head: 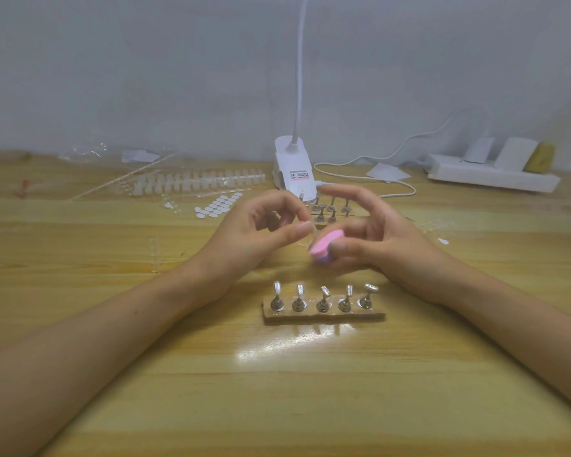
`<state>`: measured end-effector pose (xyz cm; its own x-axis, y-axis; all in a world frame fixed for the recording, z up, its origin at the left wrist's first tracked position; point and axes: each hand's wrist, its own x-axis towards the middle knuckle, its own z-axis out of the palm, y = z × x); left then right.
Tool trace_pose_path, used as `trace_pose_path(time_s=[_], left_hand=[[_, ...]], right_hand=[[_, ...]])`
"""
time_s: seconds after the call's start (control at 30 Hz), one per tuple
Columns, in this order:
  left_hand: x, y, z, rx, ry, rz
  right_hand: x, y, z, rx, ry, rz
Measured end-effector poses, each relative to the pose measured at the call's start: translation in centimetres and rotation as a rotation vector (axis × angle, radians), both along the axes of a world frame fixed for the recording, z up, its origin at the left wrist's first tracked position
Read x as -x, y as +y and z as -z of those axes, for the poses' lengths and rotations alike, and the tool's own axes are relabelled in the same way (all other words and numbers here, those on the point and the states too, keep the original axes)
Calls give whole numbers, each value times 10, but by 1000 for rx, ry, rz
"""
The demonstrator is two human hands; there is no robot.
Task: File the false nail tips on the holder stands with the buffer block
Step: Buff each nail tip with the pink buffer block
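A person's right hand [376,239] grips a pink oval foam buffer block [325,246] with a purple underside above the middle of a pale wooden worktop [310,390]. The thumb is curled over the block's near end and the fingers are tucked beneath it. The block juts out of that grip to the left, tilted, with its free end just beside the thumb tip of the left hand [261,232]. The left thumb and forefinger are curled toward each other as if pinching, but whatever lies between them is too blurred to tell.

Below the hands, toward the worktop's near edge, a brown cork-like base strip [374,316] carries five small metal holder stands [322,305] in a row. Each stand is topped with a clear false nail tip [300,289], and none is touched by either hand.

A second cluster of metal stands [330,209] sits behind the hands. Along the far edge stand a white clip lamp [294,169] and, toward the far right corner, a white power strip [491,178]. Toward the far left lie a rack of clear nail tips [195,181] and a sheet of white oval tabs [218,204].
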<state>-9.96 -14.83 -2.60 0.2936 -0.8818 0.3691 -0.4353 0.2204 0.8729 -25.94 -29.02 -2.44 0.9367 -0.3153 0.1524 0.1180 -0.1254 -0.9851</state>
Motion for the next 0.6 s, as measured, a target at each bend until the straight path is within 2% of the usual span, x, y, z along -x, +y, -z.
trace_pose_path(time_s=[0.07,0.17,0.3,0.4,0.53,0.6], left_hand=[[1,0,-1,4,-50,16],[2,0,-1,15,-36,21],[3,0,-1,13,-50,29],[2,-1,-1,16,-26,21],[3,-1,-1,14,-41,30],[3,-1,0,7,-41,26]], right_hand=[[0,3,1,39,3,-64],[-1,0,1,-33,-34,58],[-1,2,2,41,-4,-47],[-1,-1,2,-32,-43,74],[-2,1,2,27,-7,-38],[-2,-1,3,-29,-39,65]])
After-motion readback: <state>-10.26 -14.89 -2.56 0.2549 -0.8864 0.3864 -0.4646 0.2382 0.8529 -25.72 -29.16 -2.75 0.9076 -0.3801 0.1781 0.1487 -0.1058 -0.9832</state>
